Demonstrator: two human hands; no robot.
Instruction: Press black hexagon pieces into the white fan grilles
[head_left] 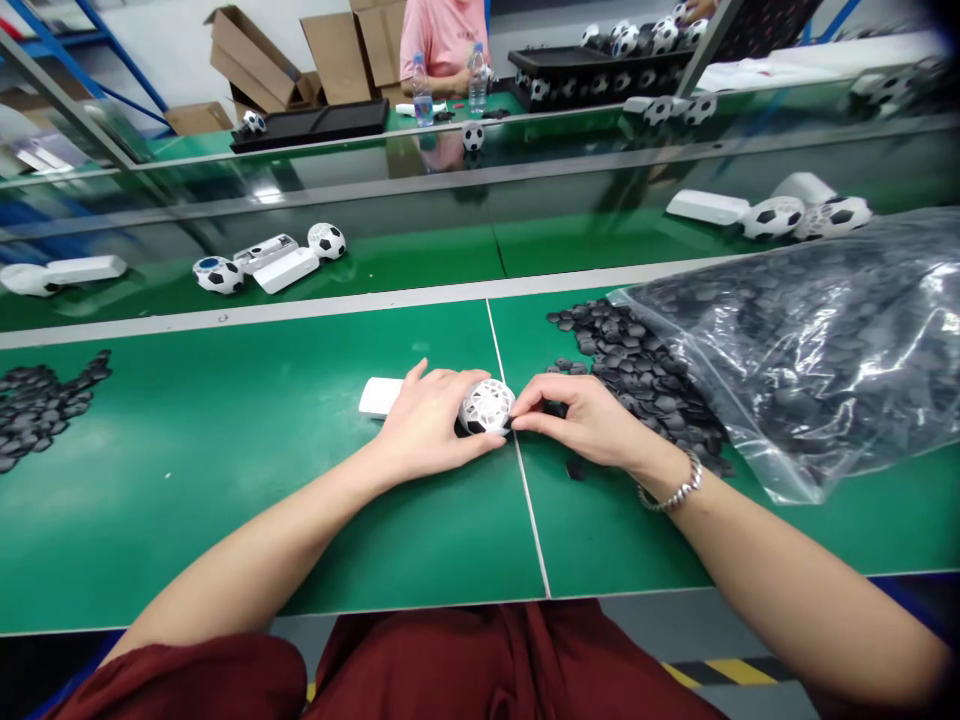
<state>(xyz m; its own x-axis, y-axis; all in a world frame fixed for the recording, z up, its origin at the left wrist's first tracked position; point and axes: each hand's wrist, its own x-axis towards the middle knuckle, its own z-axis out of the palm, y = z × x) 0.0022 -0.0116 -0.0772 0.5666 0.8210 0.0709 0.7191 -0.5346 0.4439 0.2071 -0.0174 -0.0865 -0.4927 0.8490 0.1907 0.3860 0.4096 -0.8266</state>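
Observation:
My left hand [429, 418] is wrapped round a white plastic piece with a soccer-ball-shaped head [487, 405] and a flat white handle [378, 397], resting on the green table. The head shows white lattice on top and black patches on its side. At its right side, the thumb and forefinger of my right hand [574, 415] pinch a small black patch [509, 424] against the ball. The patch is mostly covered by the fingertips. Close to my right hand lies a heap of loose black patches [645, 375], and one patch [575, 470] sits apart below it.
A clear bag of black patches [817, 330] lies at right; another pile [45, 405] is at far left. Beyond the pale ledge, several ball-headed pieces [285, 265] rest on a green belt [420, 260]. Across it, a person in pink [442, 50] sits near black trays [322, 122].

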